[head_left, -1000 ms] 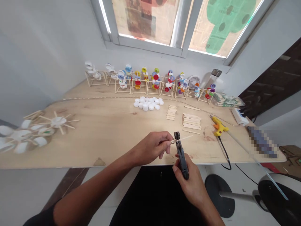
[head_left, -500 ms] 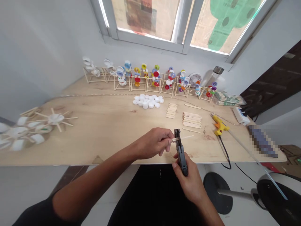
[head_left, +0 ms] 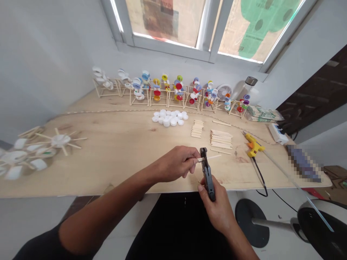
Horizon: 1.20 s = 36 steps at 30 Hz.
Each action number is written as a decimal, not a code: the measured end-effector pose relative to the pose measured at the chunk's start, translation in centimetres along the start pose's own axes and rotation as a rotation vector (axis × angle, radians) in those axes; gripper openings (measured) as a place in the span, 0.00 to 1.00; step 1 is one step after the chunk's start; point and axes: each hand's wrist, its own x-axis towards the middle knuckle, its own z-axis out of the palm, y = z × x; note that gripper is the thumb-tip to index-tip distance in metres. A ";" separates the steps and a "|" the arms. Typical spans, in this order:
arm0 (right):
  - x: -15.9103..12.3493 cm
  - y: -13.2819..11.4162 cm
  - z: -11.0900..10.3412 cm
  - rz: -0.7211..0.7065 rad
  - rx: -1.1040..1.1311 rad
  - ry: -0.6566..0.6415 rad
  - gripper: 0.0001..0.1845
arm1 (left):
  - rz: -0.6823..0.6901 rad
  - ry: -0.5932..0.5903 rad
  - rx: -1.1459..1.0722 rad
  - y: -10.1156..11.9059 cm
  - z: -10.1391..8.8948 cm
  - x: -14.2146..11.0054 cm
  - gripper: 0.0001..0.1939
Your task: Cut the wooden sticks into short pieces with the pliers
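Note:
Near the front edge of the table, my left hand (head_left: pixel 184 164) pinches a thin wooden stick (head_left: pixel 215 156). The stick passes through the jaws of a black pair of pliers (head_left: pixel 207 171) and pokes out on the right side. Wrapped around the pliers' handles is my right hand (head_left: pixel 217 204), which keeps the tool upright with its head uppermost. Beyond the hands lie a stack of short cut sticks (head_left: pixel 197 129), a larger pile of sticks (head_left: pixel 221 139) and a single loose stick (head_left: pixel 221 152).
White bottle caps (head_left: pixel 169 118) cluster mid-table. A yellow glue gun (head_left: pixel 254 145) with its cord lies to the right. Colourful cap wheels on stick frames (head_left: pixel 177 92) line the back, beside a small fan (head_left: pixel 224 92) and a bottle (head_left: pixel 248 86). Stick-and-cap wheels (head_left: pixel 59 141) lie left.
The view has shifted slightly. Both hands, the stick and the pliers keep nearly the same pose, with the stick still between the jaws.

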 end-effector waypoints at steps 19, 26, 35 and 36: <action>2.2 -0.3 0.2 0.061 0.043 -0.047 0.10 | 0.072 0.052 0.214 0.0 -1.7 1.5 0.10; 3.3 0.2 0.1 0.050 -0.001 -0.041 0.10 | 0.059 0.044 0.156 -0.7 -2.2 2.3 0.10; 4.0 0.3 0.2 0.067 0.021 -0.071 0.10 | 0.027 0.011 0.041 -2.1 -2.4 3.2 0.09; 4.1 0.3 0.2 0.074 0.026 -0.074 0.10 | 0.025 0.012 0.027 -2.3 -2.4 3.3 0.09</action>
